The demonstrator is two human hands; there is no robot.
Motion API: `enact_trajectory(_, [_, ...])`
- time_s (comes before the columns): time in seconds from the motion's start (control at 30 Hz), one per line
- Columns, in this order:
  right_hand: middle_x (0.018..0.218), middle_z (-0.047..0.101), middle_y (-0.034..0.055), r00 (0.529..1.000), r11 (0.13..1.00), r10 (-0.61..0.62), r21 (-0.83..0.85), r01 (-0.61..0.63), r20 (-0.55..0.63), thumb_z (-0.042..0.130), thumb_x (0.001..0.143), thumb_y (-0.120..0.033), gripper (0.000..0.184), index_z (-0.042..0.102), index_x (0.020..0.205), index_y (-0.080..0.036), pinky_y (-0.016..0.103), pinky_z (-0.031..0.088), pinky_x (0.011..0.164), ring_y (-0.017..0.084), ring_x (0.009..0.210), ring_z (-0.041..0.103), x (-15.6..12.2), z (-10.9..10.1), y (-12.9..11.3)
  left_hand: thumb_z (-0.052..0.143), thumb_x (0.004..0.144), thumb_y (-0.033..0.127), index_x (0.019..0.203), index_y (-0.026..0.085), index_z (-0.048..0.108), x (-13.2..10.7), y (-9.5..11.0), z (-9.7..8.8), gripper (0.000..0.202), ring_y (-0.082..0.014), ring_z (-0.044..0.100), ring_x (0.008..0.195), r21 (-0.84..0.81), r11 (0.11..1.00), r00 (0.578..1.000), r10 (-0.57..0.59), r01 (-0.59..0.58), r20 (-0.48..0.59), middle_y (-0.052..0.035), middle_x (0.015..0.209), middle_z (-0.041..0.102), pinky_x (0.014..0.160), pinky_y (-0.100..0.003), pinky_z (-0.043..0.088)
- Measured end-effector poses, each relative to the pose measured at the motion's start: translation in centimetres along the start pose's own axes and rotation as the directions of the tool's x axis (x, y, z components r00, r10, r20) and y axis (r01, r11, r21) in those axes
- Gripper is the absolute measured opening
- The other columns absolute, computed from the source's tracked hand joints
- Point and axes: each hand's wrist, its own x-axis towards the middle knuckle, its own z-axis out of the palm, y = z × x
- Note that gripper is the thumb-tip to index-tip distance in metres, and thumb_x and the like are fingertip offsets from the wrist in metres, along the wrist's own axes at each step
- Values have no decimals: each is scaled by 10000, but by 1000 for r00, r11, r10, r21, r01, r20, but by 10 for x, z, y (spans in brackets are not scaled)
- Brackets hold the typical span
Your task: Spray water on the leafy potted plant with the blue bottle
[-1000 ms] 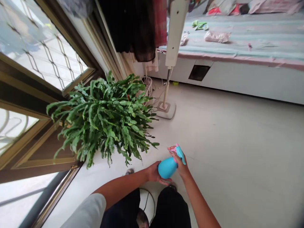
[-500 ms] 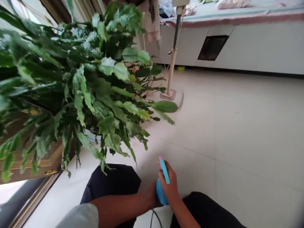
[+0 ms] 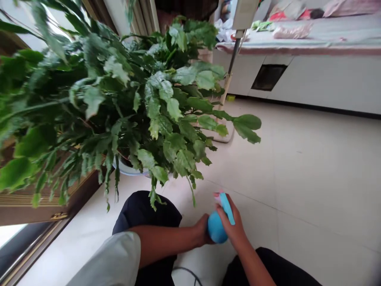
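Note:
A blue spray bottle (image 3: pixel 216 228) with a pink nozzle is held low between my knees. Its round body rests against my left hand (image 3: pixel 203 230), whose fingers curl around the side and underneath. My right hand (image 3: pixel 231 218) wraps the top at the light-blue spray head, its fingers partly hidden behind it. The nozzle faces up and away from me. Just beyond my hands, to the left, spreads a large leafy potted plant (image 3: pixel 166 107) with flat, jagged green segments. Some leaves look wet. Below the leaves, part of the white pot's rim (image 3: pixel 131 171) shows.
A stand with a pole (image 3: pixel 233 55) rises behind the plant. Across the tiled floor (image 3: pixel 312 178) is a white bed base (image 3: pixel 321 75) with cloths and bags on top. A brown door frame (image 3: pixel 74 198) runs along the left. A dark cable (image 3: pixel 190 272) lies between my feet.
My view has shifted, so the plant sits farther right and the bed shows more. Both hands, with the spray bottle between them, appear farther right and slightly higher.

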Motion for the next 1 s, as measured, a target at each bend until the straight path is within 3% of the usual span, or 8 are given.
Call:
enact_trajectory(0.07, [1131, 752, 78, 1000, 999, -4, 40, 5, -11, 663, 789, -499, 365, 730, 1081, -290, 458, 533, 967, 340, 1132, 674, 7, -11, -9, 360, 940, 513, 1207, 138, 586, -14, 14, 7, 513, -287, 660, 926, 61, 998, 992, 16, -8, -128, -180, 1116, 667, 781, -415, 524])
enact_trajectory(0.27, [978, 746, 71, 995, 937, -90, 335, 99, -41, 700, 774, -545, 314, 728, 825, -236, 433, 519, 970, 290, 1045, 675, 51, -47, -51, 410, 966, 527, 1221, 127, 608, -67, 54, 38, 514, -210, 662, 804, 290, 934, 944, 114, -208, 310, -124, 1015, 692, 842, -367, 507])
enact_trajectory(0.4, [713, 652, 16, 992, 851, -116, 510, 127, -54, 693, 745, -502, 274, 645, 729, -233, 397, 543, 862, 197, 734, 644, 76, -53, -72, 548, 950, 483, 1120, 69, 634, -93, 71, 45, 456, -178, 674, 785, 333, 900, 917, 151, -282, 369, -120, 904, 702, 906, -326, 481])
enact_trajectory(0.5, [716, 649, -6, 987, 809, -106, 566, 158, -125, 716, 714, -467, 249, 650, 779, -236, 372, 544, 841, 178, 720, 633, 74, -50, -69, 495, 1003, 411, 1104, 62, 638, -98, 68, 43, 391, -157, 682, 769, 340, 888, 924, 196, -309, 328, -124, 910, 720, 866, -283, 468])
enact_trajectory(0.63, [822, 723, 30, 992, 854, -122, 508, 109, -8, 744, 705, -502, 307, 692, 773, -206, 378, 518, 945, 202, 867, 676, 61, -46, -63, 472, 1026, 409, 1177, 61, 626, -93, 46, 40, 409, -163, 707, 866, 350, 892, 933, 174, -285, 315, -161, 1041, 737, 865, -273, 460])
enact_trajectory(0.73, [721, 696, 18, 986, 898, -162, 420, 129, 44, 745, 707, -507, 316, 693, 694, -196, 348, 526, 855, 183, 766, 651, 58, -44, -68, 559, 986, 445, 1266, 71, 586, -89, 33, 39, 468, -208, 709, 1036, 346, 885, 914, 181, -312, 362, -201, 1187, 710, 906, -292, 461])
enact_trajectory(0.87, [645, 653, -1, 982, 907, -187, 383, 176, -8, 709, 744, -491, 315, 650, 620, -207, 305, 512, 738, 153, 666, 595, 55, -40, -76, 612, 946, 500, 1307, 78, 554, -93, 33, 38, 558, -243, 693, 1127, 368, 851, 895, 231, -376, 381, -219, 1231, 696, 953, -310, 452])
enact_trajectory(1.0, [770, 708, 20, 977, 891, -211, 410, 196, -10, 727, 750, -473, 295, 679, 659, -196, 335, 527, 854, 181, 794, 658, 45, -42, -80, 617, 947, 491, 1292, 80, 565, -102, 35, 37, 538, -245, 701, 1103, 401, 832, 898, 235, -383, 371, -220, 1201, 710, 945, -317, 447])
